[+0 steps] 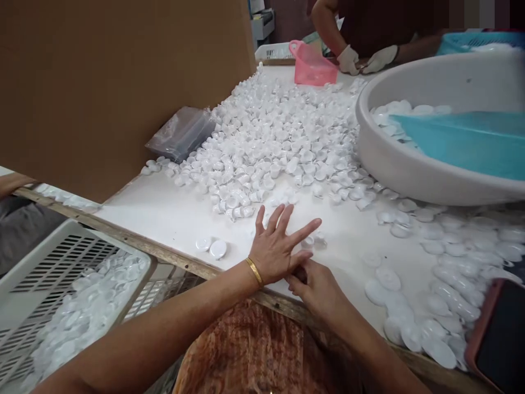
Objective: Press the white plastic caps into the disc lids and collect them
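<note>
Fanning out left of the round basin (383, 158), your left hand (273, 251) has white caps (320, 240) just beside its fingers. Your right hand (318, 287) curls at its thumb; whether it pinches anything, I cannot tell.

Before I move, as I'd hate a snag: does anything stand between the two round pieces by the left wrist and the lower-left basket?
Yes: the wooden table edge runs between the two pieces and the basket, whose own rim comes next.

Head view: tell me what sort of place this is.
Most likely a workshop or small factory handling plastic parts: a heap of small white pieces spreads over a worktable, with more in a slatted basket and a large round tub.
</note>
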The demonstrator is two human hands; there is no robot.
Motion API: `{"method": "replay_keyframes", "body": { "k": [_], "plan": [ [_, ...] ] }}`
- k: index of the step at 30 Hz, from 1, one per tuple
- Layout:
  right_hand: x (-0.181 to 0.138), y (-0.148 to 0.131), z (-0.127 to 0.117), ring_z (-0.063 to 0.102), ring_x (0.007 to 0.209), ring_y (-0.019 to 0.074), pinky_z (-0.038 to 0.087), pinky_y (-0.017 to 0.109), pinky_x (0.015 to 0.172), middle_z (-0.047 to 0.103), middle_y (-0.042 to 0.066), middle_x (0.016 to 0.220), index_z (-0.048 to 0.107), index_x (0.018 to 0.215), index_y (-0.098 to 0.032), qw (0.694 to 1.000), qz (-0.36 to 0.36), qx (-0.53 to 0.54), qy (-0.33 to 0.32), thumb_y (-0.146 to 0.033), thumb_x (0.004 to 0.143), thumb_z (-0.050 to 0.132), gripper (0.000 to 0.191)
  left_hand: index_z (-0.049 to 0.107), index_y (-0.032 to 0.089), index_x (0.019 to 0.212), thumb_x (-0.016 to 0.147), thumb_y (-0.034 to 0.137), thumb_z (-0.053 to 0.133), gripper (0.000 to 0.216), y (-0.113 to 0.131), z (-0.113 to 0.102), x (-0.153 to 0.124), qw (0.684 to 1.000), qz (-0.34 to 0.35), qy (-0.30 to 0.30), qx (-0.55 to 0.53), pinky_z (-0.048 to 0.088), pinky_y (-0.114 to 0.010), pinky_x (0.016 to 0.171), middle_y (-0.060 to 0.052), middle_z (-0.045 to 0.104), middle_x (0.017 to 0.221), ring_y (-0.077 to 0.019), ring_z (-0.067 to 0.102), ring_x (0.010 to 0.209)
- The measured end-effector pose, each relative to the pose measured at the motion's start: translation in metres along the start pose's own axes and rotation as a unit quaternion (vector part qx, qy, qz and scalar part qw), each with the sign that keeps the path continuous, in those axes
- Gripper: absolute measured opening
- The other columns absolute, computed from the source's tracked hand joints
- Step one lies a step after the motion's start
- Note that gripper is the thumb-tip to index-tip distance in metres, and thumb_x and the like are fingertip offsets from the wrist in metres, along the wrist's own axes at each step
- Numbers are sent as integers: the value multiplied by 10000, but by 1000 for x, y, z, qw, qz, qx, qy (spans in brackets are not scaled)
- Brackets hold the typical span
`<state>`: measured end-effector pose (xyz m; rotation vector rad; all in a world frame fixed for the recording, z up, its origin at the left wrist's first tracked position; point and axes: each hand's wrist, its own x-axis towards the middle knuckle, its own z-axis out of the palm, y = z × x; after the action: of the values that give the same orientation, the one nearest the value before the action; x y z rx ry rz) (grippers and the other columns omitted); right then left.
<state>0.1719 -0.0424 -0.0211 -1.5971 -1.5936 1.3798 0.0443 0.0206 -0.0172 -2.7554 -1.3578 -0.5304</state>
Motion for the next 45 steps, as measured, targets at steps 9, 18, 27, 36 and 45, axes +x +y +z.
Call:
{"method": "replay_keyframes", "body": {
  "k": [9,18,27,36,45],
  "plan": [
    [-4,-17,13,578,794,156,412,269,730,647,31,887,614,1027,-188,990,-70,-117,-28,-207,796,545,242,381,318,1337,888,398,371,457,-50,-40,-10,985,-172,-19,16,316,-505,922,-117,395,1216,-289,359,1126],
    [14,-49,44,584,842,191,432,289,751,645,84,927,598,1023,-147,968,-159,-190,-34,-212,852,461,228,616,235,915,811,364,512,196,-71,-60,-64,981,-139,-124,46,397,-425,738,-89,482,987,-283,436,934],
    [-51,18,-77,547,939,252,444,381,803,589,109,1047,584,1060,-154,890,10,-387,242,-264,836,529,255,590,221,1013,855,358,463,245,-62,-50,-47,991,-98,-85,36,386,-379,757,-81,517,963,-259,459,916],
    [-59,74,-105,589,874,247,451,354,755,658,96,943,608,977,-144,815,0,-508,278,-287,882,401,269,599,211,935,834,244,531,126,-13,-26,-27,986,-72,-150,-24,351,-365,731,-49,572,885,-226,500,869],
    [-33,-7,-55,632,687,170,513,287,615,648,25,791,617,875,-192,982,66,58,165,-429,809,532,260,575,193,1022,902,297,405,233,-23,-36,-26,973,-158,-63,-157,398,-351,776,-46,590,889,-193,504,876]
  ]
}}
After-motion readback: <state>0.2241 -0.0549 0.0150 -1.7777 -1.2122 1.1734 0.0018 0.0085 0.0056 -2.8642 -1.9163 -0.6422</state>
